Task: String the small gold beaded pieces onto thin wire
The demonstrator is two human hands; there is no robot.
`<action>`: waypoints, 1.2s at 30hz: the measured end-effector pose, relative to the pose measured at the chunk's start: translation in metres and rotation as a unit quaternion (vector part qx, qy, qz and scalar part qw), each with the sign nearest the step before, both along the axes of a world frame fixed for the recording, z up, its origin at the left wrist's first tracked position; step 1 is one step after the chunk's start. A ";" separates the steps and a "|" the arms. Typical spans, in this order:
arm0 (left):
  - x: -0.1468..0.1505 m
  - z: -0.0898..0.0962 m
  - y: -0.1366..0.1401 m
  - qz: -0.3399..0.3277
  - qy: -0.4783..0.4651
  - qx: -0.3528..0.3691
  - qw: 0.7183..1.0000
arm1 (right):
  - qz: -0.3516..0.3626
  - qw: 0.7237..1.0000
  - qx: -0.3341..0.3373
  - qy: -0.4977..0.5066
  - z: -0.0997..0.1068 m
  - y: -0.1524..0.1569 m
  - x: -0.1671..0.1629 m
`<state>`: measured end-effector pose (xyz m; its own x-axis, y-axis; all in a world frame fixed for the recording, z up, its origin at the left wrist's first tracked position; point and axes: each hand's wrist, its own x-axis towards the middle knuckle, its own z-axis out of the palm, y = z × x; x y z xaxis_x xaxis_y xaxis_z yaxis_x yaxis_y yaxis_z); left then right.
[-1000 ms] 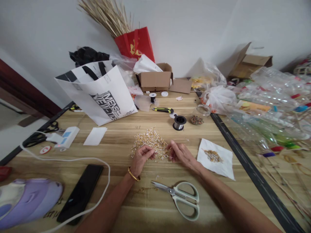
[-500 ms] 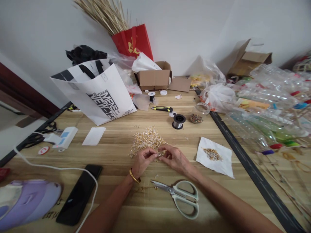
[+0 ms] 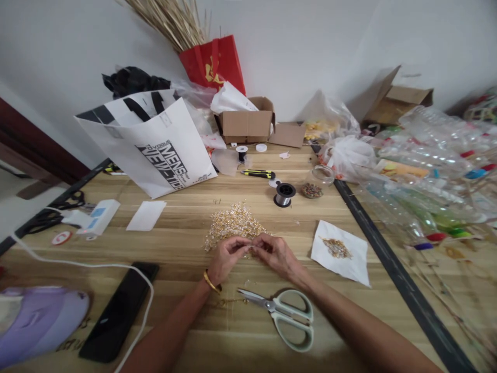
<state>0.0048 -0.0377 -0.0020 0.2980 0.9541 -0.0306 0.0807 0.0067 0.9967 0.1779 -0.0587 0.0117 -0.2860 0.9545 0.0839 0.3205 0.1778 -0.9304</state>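
My left hand and my right hand meet at the near edge of a pile of small gold and clear beads. Both are closed, thumb against fingers, in a pinch. Between the fingertips sits something tiny and pale, too small to name. A gold bangle circles the left wrist. Below the hands lie scissors with pale green handles, and a short gold chain-like strand beside their tip. To the right, a white paper sheet bears a small heap of gold and silver pieces.
Behind the pile are a wire spool, a yellow-black utility knife and a glass jar of beads. A phone and white cable lie at left. A white paper bag and plastic bottles flank the table.
The fingertips of both hands have drawn slightly closer together, still pinched. The whole view has shifted a little; the objects on the table have otherwise stayed put.
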 end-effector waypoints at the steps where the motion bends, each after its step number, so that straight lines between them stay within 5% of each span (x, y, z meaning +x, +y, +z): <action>1: 0.000 0.000 0.001 0.000 -0.002 -0.002 1.000 | -0.006 1.000 0.008 -0.002 0.000 0.000 0.000; 26: -0.004 0.002 0.005 0.055 -0.055 -0.046 0.996 | 0.057 0.996 -0.048 -0.057 0.005 0.004 0.011; 36: -0.004 0.004 0.006 0.071 -0.078 -0.044 0.993 | 0.040 0.974 0.008 -0.221 0.045 0.005 0.031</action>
